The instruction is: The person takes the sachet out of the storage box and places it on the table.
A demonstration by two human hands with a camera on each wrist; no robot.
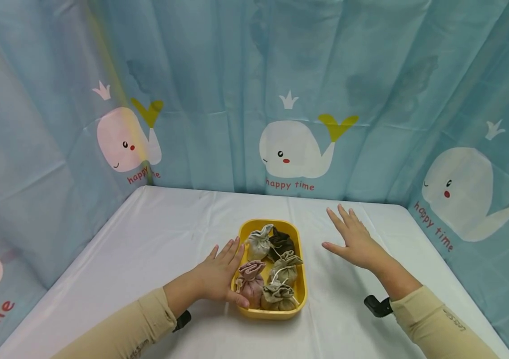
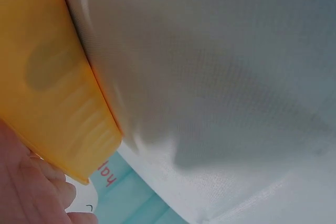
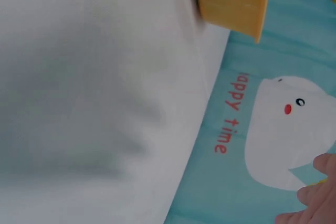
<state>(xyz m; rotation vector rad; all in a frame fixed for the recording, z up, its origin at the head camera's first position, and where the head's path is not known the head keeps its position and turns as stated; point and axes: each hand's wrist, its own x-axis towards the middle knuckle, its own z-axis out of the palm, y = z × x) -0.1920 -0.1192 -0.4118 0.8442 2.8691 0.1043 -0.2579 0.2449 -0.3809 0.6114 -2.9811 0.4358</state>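
Observation:
A yellow plastic tray (image 1: 301, 294) stands on the white tabletop with several small cloth drawstring pouches in it. A pink pouch (image 1: 251, 286) lies near its left front, a pale grey one (image 1: 260, 242) and a dark one (image 1: 283, 240) at the back, and olive-beige ones (image 1: 285, 269) along the right. My left hand (image 1: 214, 276) is at the tray's left rim, fingers straight, thumb over the front left corner. In the left wrist view its fingers (image 2: 63, 190) show beside the yellow wall (image 2: 68, 87). Right of the tray, my right hand (image 1: 358, 244) hovers with fingers spread, holding nothing.
White cloth (image 1: 169, 224) covers the table. Light blue curtains (image 1: 209, 99) printed with whales stand behind it and along both sides. A black wrist-camera mount (image 1: 378, 305) shows under the right wrist, and another (image 1: 182, 320) under the left.

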